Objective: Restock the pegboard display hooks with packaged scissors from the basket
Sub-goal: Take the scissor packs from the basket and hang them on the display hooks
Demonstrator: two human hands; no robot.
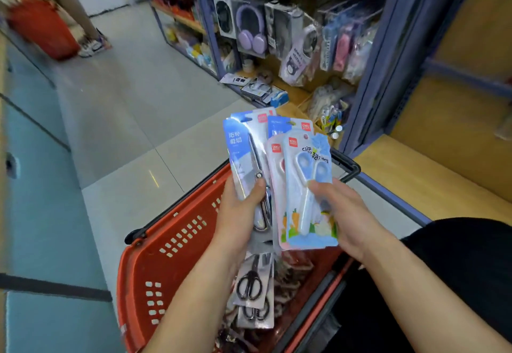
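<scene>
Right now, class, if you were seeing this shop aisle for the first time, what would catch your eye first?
First, the fan of packaged scissors in the centre, gripped by the left hand and right hand. Below sits the red basket with more black-handled scissors. Purple headphones hang on the display above.

I see both of my bare forearms reaching forward and up from the lower edge of the view, converging toward the middle. My left hand (240, 206) is closed in a grip, thumb pressed flat across the front, fingers wrapped behind. My right hand (342, 208) is closed too, thumb on top, palm turned inward, beside the left, with a black sleeve at that upper arm.
</scene>
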